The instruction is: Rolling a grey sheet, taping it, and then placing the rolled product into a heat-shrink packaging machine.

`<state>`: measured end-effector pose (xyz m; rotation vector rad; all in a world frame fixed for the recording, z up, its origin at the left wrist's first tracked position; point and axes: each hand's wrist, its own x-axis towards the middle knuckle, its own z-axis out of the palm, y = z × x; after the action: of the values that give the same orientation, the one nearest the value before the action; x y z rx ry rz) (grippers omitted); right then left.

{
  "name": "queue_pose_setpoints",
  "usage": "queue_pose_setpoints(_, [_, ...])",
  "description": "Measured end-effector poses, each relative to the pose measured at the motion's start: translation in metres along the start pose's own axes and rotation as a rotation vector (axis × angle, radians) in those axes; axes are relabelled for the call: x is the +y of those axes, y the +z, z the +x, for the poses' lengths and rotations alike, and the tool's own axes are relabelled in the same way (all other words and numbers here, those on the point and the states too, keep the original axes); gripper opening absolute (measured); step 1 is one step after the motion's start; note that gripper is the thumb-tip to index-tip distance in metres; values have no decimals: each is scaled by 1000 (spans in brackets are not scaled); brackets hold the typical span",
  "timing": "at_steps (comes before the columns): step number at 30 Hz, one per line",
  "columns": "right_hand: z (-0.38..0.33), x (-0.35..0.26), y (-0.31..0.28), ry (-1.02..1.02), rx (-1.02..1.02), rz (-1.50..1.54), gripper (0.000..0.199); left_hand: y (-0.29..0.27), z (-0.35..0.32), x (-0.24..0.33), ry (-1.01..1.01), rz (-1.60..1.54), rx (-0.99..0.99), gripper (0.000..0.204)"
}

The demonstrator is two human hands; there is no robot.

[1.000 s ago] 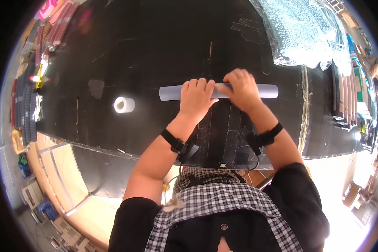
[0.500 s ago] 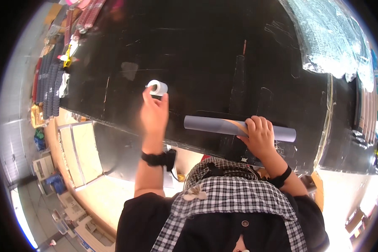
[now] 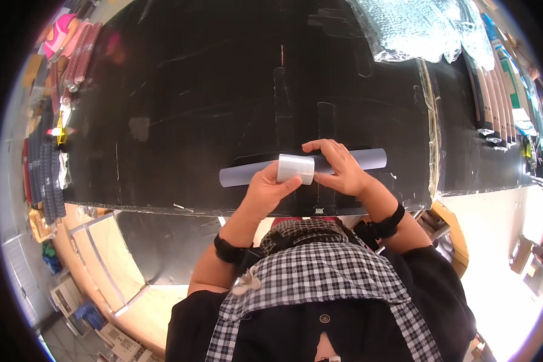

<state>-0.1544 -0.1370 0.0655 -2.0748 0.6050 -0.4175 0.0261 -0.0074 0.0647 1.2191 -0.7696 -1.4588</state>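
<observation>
A roll of clear tape (image 3: 296,169) is gripped in my left hand (image 3: 265,192), its thumb across the lower side of the roll. Close by on the right, my right hand (image 3: 344,171) has its fingers apart, with thumb and fingertips near the roll's right end; whether they touch it is hard to make out. Behind both hands, a blue-grey rolled tube (image 3: 368,158) lies lengthwise on the black table (image 3: 193,108) near its front edge. Its middle is hidden by the tape and my hands.
Silvery bubble-wrap material (image 3: 416,30) lies at the far right. Long pinkish-brown rolls (image 3: 495,102) stand beyond the taped seam (image 3: 431,120). At the left edge are stacked dark rolls (image 3: 45,163) and red rolls (image 3: 84,54). Another person in pink (image 3: 59,36) is at the far left.
My left hand has brought the tape roll rightward and nearer, in front of the tube. My right hand has let go of the tube and moved to the tape. The whole view has shifted.
</observation>
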Motion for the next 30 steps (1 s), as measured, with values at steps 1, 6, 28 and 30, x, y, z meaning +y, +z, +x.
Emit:
queue_pose_setpoints(1, [2,7,-2,-64,-26,96,55,2,2,-4,21,-15,7,31])
queue_pose_setpoints(6, [15,15,-4,-67,-92,438,45,4,8,-4,12,-28,24,30])
queue_pose_setpoints(28, [44,32,0,494,13,-209,19,6,-7,-4,-223,779,206,35])
queue_pose_setpoints(30, [52,26,-5,599,-81,-145,20,6,19,6,645,1208,337,31])
